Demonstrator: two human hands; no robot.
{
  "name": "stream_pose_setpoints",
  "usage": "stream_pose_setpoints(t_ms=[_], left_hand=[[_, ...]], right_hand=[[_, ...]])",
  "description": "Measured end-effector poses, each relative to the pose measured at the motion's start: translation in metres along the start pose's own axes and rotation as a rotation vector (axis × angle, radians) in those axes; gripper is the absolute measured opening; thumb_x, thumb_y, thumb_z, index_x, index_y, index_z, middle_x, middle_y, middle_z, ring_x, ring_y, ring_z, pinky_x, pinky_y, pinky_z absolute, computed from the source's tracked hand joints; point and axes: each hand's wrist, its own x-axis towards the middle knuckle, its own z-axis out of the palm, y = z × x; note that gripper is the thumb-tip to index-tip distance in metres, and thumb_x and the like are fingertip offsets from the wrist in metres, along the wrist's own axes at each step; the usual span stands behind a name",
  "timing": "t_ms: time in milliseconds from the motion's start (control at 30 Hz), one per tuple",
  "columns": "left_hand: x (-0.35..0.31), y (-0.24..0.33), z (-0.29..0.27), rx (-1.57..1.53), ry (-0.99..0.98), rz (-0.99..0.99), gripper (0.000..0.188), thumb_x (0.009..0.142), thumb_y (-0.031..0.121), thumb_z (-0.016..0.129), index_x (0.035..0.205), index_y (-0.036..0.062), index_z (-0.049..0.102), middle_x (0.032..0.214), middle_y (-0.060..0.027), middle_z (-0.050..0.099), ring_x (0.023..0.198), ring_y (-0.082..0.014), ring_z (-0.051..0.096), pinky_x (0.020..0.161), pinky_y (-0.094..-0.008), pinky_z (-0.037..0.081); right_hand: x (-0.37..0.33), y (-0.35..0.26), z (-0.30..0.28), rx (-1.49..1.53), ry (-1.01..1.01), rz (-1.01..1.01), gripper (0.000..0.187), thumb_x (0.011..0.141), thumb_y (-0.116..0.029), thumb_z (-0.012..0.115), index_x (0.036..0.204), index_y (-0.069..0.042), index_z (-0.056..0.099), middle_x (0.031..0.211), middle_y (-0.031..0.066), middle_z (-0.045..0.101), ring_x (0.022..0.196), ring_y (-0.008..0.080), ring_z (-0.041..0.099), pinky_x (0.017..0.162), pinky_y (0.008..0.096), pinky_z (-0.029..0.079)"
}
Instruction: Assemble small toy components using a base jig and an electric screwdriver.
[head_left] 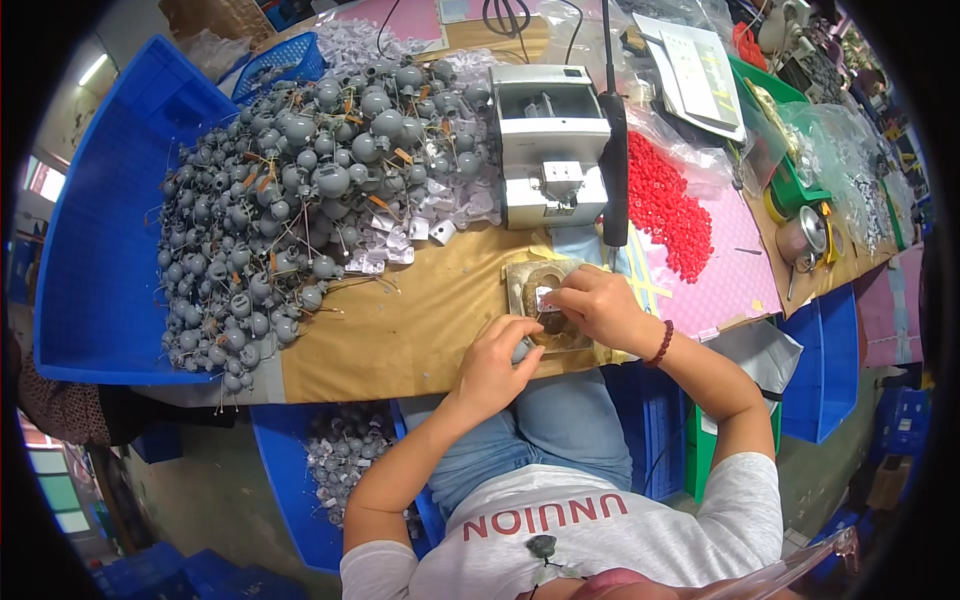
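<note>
R. hand (600,305): fingertips bunched together at sm. white plastic piece (545,297); can't tell if pinched or only pressed. L. hand (492,365): fingers curled, thumb & forefinger grasping sm. grey rounded plastic part (520,351) at near L. edge of block. White piece sits over oval recess of squarish, brown-stained block (572,341), which lies on brown-paper-covered table (400,345), near front edge, directly before the person.

Just beyond block: grey-&-white boxy machine (553,135); slim black rod-like tool (614,170) upright along its R. side. R. of that: heap of sm. bright-red plastic parts (668,205), partly on pink sheet (738,262).

L. side: lg. heap of grey ball-shaped parts w/ thin wires (250,215), partly in tilted blue plastic bin (105,230); loose white plastic fittings (395,240) betw. heap & machine. Below table, L.: 2nd blue bin (285,480) w/ more grey parts.
</note>
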Motion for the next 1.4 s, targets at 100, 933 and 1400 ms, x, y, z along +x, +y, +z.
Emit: stream_pose_setpoints(t_ms=[100, 933, 1400], left_hand=[[0.001, -0.002, 0.001, 0.034, -0.010, 0.013, 0.024, 0.085, 0.008, 0.076, 0.108, 0.0011, 0.070, 0.113, -0.0137, 0.069, 0.103, -0.0324, 0.067, 0.090, -0.0386, 0.053], [0.020, 0.001, 0.012, 0.431, 0.127, 0.078, 0.027, 0.082, 0.015, 0.078, 0.106, 0.0086, 0.069, 0.105, -0.0074, 0.067, 0.102, -0.0304, 0.062, 0.085, -0.0422, 0.050], [0.030, -0.021, 0.032, 0.564, 0.178, 0.258, 0.019, 0.086, 0.013, 0.074, 0.105, 0.0149, 0.076, 0.102, -0.0029, 0.066, 0.106, -0.0262, 0.062, 0.085, -0.0409, 0.048]], right_hand=[[0.000, 0.002, 0.002, -0.085, -0.050, -0.048, 0.026, 0.072, -0.006, 0.076, 0.097, -0.013, 0.076, 0.086, 0.0035, 0.065, 0.082, 0.0237, 0.065, 0.065, 0.0359, 0.055], [-0.011, 0.002, -0.007, -0.068, -0.210, -0.091, 0.033, 0.081, -0.011, 0.068, 0.113, -0.011, 0.071, 0.100, 0.0093, 0.060, 0.089, 0.0281, 0.065, 0.072, 0.0385, 0.056], [-0.068, 0.022, -0.015, 0.317, 0.020, 0.315, 0.042, 0.087, -0.001, 0.071, 0.129, -0.003, 0.064, 0.116, 0.0170, 0.066, 0.111, 0.0355, 0.062, 0.096, 0.0429, 0.051]])
